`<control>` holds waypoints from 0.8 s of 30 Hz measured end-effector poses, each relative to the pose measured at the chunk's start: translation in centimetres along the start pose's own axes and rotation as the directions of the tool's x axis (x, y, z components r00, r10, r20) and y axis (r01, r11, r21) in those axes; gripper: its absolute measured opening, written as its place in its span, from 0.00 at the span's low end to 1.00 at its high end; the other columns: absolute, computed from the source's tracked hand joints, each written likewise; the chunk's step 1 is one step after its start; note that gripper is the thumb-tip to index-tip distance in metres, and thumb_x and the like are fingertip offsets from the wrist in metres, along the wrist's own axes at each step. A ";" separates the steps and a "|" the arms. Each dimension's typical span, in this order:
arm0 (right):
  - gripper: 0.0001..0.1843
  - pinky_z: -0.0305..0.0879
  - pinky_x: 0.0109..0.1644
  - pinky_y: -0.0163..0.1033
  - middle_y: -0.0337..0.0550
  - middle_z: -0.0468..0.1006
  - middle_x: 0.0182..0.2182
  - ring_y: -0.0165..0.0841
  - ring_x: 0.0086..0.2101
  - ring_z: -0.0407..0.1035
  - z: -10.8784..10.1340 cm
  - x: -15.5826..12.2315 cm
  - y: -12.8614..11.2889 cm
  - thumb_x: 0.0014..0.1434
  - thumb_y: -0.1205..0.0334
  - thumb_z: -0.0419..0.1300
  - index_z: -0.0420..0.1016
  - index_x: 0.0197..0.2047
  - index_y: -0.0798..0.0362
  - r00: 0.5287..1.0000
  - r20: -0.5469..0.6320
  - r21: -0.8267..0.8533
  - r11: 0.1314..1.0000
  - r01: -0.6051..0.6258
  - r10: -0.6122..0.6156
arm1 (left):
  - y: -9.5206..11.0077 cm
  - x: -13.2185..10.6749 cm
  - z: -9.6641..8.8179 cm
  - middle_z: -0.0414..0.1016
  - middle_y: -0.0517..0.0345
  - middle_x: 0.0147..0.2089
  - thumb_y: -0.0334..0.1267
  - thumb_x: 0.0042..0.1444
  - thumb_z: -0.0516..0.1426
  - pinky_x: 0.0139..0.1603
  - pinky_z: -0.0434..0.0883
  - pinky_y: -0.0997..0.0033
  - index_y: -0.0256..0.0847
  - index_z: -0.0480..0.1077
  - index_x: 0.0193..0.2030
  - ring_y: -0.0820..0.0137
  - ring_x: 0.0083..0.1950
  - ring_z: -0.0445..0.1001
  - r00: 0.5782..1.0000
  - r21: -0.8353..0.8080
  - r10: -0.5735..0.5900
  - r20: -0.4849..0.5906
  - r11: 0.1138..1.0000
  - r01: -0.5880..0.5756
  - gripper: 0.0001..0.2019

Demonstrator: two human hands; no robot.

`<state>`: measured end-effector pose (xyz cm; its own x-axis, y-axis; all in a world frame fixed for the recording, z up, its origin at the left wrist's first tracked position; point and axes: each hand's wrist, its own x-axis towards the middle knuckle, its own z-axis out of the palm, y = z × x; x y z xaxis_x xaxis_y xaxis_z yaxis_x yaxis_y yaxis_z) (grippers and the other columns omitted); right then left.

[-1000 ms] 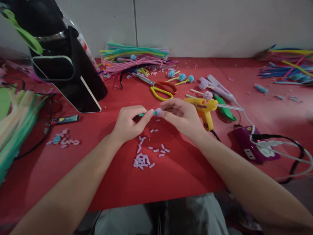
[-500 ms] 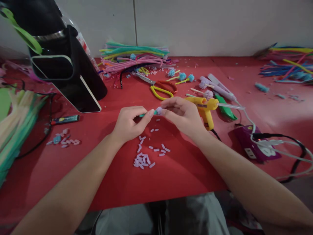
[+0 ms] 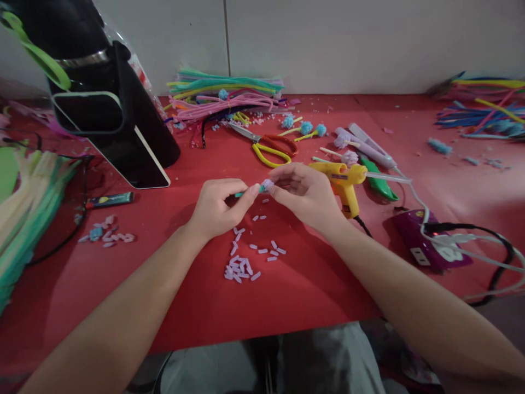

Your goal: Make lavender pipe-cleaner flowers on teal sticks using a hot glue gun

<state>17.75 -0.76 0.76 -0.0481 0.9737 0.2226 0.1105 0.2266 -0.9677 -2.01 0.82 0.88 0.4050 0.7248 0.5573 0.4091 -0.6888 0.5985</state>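
Observation:
My left hand [image 3: 221,207] is closed, thumb and forefinger pinching the teal stem of a small pipe-cleaner flower [image 3: 267,184] with a lilac head. From the other side, my right hand [image 3: 307,194] has its thumb and fingertips closed on the lilac head; its other fingers curl loosely. Below the hands, short lilac pipe-cleaner pieces [image 3: 238,268] lie in a small heap, with several more scattered around it. A yellow hot glue gun [image 3: 346,189] rests just right of my right hand.
Scissors [image 3: 266,149], blue flowers [image 3: 305,128] and pipe-cleaner bundles [image 3: 229,90] lie behind the hands. A tall black bottle [image 3: 153,126] and a phone [image 3: 118,148] stand left. On the right are a lilac tool [image 3: 373,150] and a purple power box [image 3: 414,241] with cables.
The lilac flower head has turned slightly between my fingers. Both hands stay in almost the same place, and the things on the table have not moved.

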 end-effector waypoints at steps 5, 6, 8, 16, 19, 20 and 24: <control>0.13 0.76 0.45 0.42 0.41 0.81 0.35 0.34 0.37 0.76 0.0 -0.2 -0.4 0.53 0.54 0.71 0.76 0.38 0.51 0.999 -0.014 -0.010 0.999 -0.030 0.030 | 0.2 0.1 -0.1 0.62 0.64 0.19 0.39 0.64 0.58 0.26 0.58 0.72 0.38 0.67 0.21 0.78 0.22 0.57 1.000 0.001 -0.022 0.004 1.000 0.022 0.19; 0.11 0.75 0.46 0.42 0.41 0.81 0.35 0.34 0.38 0.76 0.0 -0.2 -0.5 0.54 0.56 0.70 0.76 0.38 0.51 0.999 -0.019 -0.015 0.999 -0.039 0.038 | 0.2 0.1 -0.1 0.61 0.64 0.19 0.39 0.64 0.58 0.26 0.58 0.72 0.38 0.67 0.21 0.78 0.22 0.57 0.999 -0.006 -0.039 -0.001 0.999 0.039 0.20; 0.07 0.74 0.46 0.42 0.41 0.81 0.35 0.34 0.37 0.76 -0.2 -0.2 -0.6 0.57 0.59 0.66 0.77 0.39 0.52 0.998 -0.038 -0.026 0.999 -0.046 0.045 | 0.1 0.2 -0.2 0.60 0.64 0.18 0.40 0.65 0.58 0.26 0.58 0.72 0.38 0.67 0.20 0.77 0.21 0.57 0.995 -0.040 -0.100 -0.011 0.994 0.099 0.20; 0.23 0.52 0.30 0.41 0.38 0.68 0.19 0.30 0.22 0.59 -2.9 -0.1 -3.5 0.69 0.55 0.55 0.63 0.21 0.50 0.946 0.285 -0.688 0.720 0.088 0.156 | -2.3 0.8 0.0 0.63 0.62 0.19 0.43 0.64 0.56 0.27 0.58 0.72 0.37 0.72 0.23 0.76 0.23 0.57 0.936 -0.226 -0.353 0.020 0.910 0.348 0.19; 0.27 0.47 0.29 0.41 0.40 0.70 0.19 0.30 0.21 0.58 -5.3 -2.2 -4.8 0.65 0.42 0.59 0.66 0.20 0.50 0.873 0.368 -0.809 0.573 0.130 0.321 | -2.7 0.9 0.1 0.63 0.62 0.19 0.45 0.64 0.57 0.26 0.56 0.71 0.38 0.71 0.22 0.76 0.23 0.58 0.922 -0.269 -0.384 0.039 0.885 0.380 0.20; 0.29 0.47 0.29 0.41 0.41 0.71 0.20 0.31 0.20 0.58 -6.2 -3.2 -5.1 0.63 0.37 0.59 0.67 0.20 0.49 0.874 0.327 -0.843 0.528 0.099 0.359 | -2.8 1.0 0.1 0.63 0.62 0.19 0.45 0.64 0.57 0.26 0.56 0.71 0.38 0.70 0.22 0.76 0.23 0.57 0.921 -0.274 -0.387 0.041 0.882 0.383 0.20; 0.33 0.47 0.27 0.42 0.47 0.72 0.21 0.34 0.19 0.60 -9.5 -6.3 -5.4 0.60 0.29 0.56 0.65 0.20 0.48 0.869 -0.058 -0.959 0.216 -0.186 0.492 | -2.8 1.1 0.0 0.59 0.64 0.18 0.46 0.64 0.57 0.25 0.54 0.70 0.39 0.67 0.20 0.77 0.22 0.55 0.918 -0.304 -0.394 0.049 0.869 0.390 0.21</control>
<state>26.88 -7.88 5.77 0.0701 0.9586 -0.2761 0.9844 -0.1113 -0.1365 -2.75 3.50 -0.17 0.2501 0.9361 0.2473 0.2644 -0.3118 0.9126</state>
